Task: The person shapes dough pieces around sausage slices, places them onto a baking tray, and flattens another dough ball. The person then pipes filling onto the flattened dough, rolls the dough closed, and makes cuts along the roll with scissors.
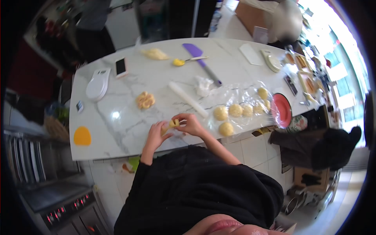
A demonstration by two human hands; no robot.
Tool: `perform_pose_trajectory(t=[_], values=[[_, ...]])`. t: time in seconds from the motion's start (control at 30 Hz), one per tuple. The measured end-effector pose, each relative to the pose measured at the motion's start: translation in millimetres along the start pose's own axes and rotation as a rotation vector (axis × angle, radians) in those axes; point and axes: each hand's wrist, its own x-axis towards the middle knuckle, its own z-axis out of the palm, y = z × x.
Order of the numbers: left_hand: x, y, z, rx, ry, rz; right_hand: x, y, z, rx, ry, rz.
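Observation:
Near the front edge of the table, my left hand (157, 135) and my right hand (190, 125) hold a small piece of pale yellow dough (171, 124) between them. The fingers of both hands are closed on it, and they partly cover it. A flower-shaped piece of dough (145, 100) lies a little beyond my left hand. Beyond my right hand lies a white rolling pin (188, 99), set at a slant. To the right, several round dough balls (226, 129) rest on and under clear plastic film (252, 94).
The marble table (121, 129) bears an orange scraper (82, 136), white scales (97, 84), a phone (121, 67), a purple spatula (203, 64), a spoon with yellow paste (179, 62) and a red plate (282, 110). Another person (317, 149) is at the right; others stand behind the table.

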Motion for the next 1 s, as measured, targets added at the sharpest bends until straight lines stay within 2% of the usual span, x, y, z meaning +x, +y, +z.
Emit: perform_pose_trajectory(t=[0.07,0.17,0.27,0.37,0.47,0.57,0.77,0.83,0.93,1.0], values=[[-1.9,4.1,-5.4,-0.031,-0.090,-0.132,-0.5,1.1,-11.1,0.032,0.020,0.028],[-4.8,-4.0,2.4,-0.014,-0.013,-0.111,-4.1,2.8,-27.4,0.104,0.062,0.110],[-9.9,0.2,5.9,0.049,-0.007,-0.024,-1.9,8.6,-43.1,0.215,0.157,0.102],[-13.8,15.1,1.1,0.171,-0.002,0.108,-0.8,1.3,-45.0,0.464,0.127,0.111],[-2.6,34.6,-6.7,0.172,0.193,0.082,5.7,2.8,-28.0,0.475,0.052,0.016],[11.5,37.3,-1.9,-0.650,0.238,-0.277,4.3,-6.1,7.7,0.420,0.017,-0.034],[23.1,12.7,-6.2,-1.212,0.037,-0.495,12.2,-16.8,21.4,0.459,0.060,0.091],[25.2,15.6,-8.6,-1.290,0.053,-0.534,16.2,-8.8,20.4,0.468,0.094,0.093],[22.9,6.3,-1.7,-1.313,0.063,-0.594,20.1,9.3,19.4,0.818,0.085,0.183],[22.8,1.8,3.7,-1.250,0.069,-0.591,19.3,8.5,18.8,0.627,0.066,0.213]])
